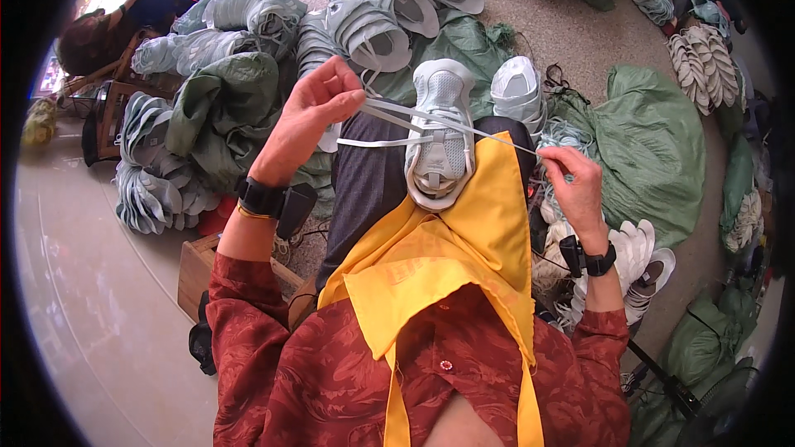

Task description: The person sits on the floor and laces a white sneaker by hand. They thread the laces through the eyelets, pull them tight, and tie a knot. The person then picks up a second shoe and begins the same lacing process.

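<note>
A pale grey shoe upper [439, 167] lies across my lap, its toe pointing away from me, on dark trousers and a yellow apron [497, 190]. Flat pale shoelaces [385, 108] run out of its eyelets to both sides. My left hand [325, 99] pinches a lace up and to the left of the upper. Off to the right, my right hand [571, 178] grips the other lace between thumb and fingertips, drawn out straight. One more loose lace strand [373, 143] sticks out leftward from the upper, touched by neither hand.
Stacks of pale uppers [364, 33] lie on the floor ahead, more [149, 165] at the left. A white upper [517, 89] stands just beyond my right knee. Green sacks [650, 149] are heaped at the right. A wooden stool or box [199, 277] is by my left side.
</note>
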A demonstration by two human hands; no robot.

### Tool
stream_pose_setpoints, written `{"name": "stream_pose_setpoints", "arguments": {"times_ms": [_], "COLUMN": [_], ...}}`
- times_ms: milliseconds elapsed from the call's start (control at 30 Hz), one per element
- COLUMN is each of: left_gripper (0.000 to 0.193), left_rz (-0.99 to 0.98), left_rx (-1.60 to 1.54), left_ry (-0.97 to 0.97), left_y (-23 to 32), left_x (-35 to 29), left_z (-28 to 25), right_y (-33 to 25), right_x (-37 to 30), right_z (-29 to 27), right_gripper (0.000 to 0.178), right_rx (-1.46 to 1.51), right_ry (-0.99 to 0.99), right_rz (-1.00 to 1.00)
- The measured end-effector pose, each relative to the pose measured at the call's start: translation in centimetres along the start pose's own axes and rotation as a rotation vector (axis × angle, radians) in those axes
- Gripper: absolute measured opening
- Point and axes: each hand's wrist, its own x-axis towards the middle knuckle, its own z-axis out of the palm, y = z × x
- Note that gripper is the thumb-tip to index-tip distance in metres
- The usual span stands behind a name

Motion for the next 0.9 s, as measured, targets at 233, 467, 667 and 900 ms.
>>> {"name": "stream_pose_setpoints", "arguments": {"times_ms": [233, 467, 667, 900], "left_gripper": [0.02, 0.025, 0.013, 0.008], "left_rz": [-0.029, -0.008, 0.22, 0.016], "left_rx": [0.113, 0.859, 0.869, 0.288], "left_ry": [0.047, 0.253, 0.211, -0.25], "left_y": [-1.4, -4.9, -3.9, -2.8], "left_x": [-0.3, -0.7, -0.5, -1.0], "left_z": [-1.6, -5.2, -0.6, 7.0], "right_y": [-0.6, -5.7, -7.9, -9.1], "right_x": [0.3, 2.1, 4.1, 4.8], "right_z": [0.5, 3.3, 6.3, 6.9], "right_gripper": [0.013, 0.015, 0.015, 0.015], "right_rx": [-0.078, 0.154, 0.176, 0.137], "right_ry": [0.041, -0.016, -0.13, -0.148], "right_rz": [-0.054, -0.067, -0.239, -0.304]}}
